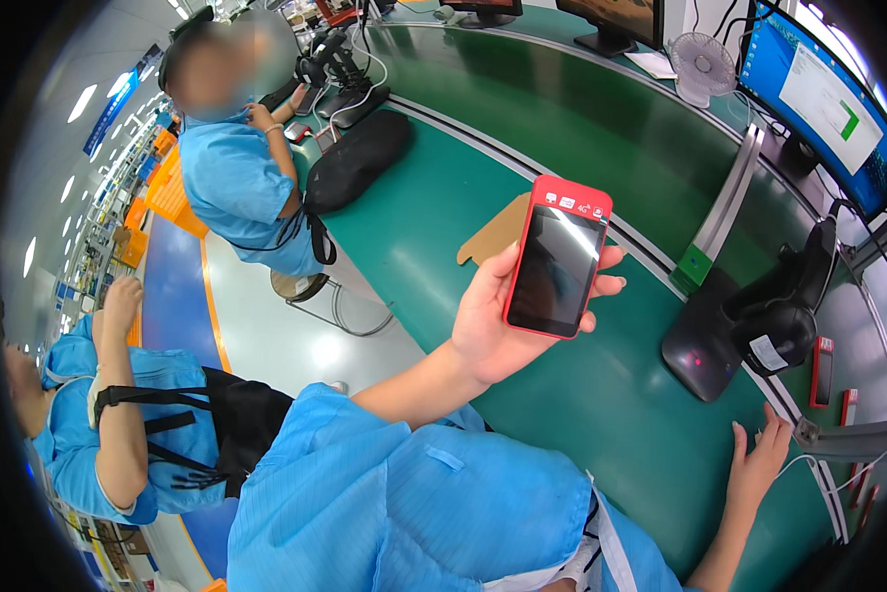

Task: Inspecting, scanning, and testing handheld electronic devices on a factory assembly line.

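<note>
Device [557,264]: one in grasp, red
Scanner [774,331]: one, right
Fan [702,67]: one, far right
Left hand [493,321]: curled around device
Right hand [759,456]: loosely spread, near scanner; contact unclear

White icons and lettering [584,208] sit at twelve o'clock on the red phone [558,261]; the scanner [794,291] label [767,352] is illegible.

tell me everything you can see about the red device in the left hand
The red handheld device is a slim, rounded rectangle, apparently plastic, with small white markings above a large, glossy dark screen. The screen shows pale reflections but no readable display. Its face is toward the camera, its top leaning slightly right. The left hand holds it, thumb at the left edge, fingertips showing past the right. Behind it are brown cardboard and the green bench.
</note>
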